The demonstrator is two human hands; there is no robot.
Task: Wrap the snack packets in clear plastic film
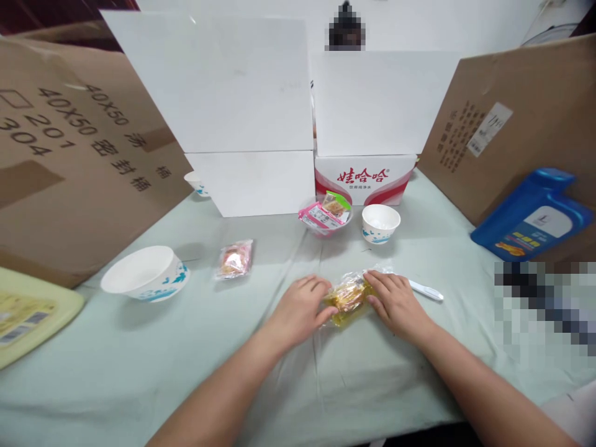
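A yellow packet in clear, crinkled plastic wrap (350, 297) lies on the cloth, held between both hands. My left hand (302, 310) is closed on its left edge, thumb in front and fingers curled behind. My right hand (398, 305) grips the right end, fingers over the top and thumb at the near side. Just beyond the right hand rests a white plastic handle (426, 290); its other end is hidden, so its kind cannot be told. A flat pinkish packet in clear wrap (234, 259) lies to the left.
A large white paper bowl (144, 273) stands at left. A smaller paper bowl (380, 223) and a clear bowl with packets (325, 214) stand at the back, before white boxes (261, 183). A blue bottle (533, 214) is at right, a pale yellow container (35, 316) at left. Cardboard flanks both sides.
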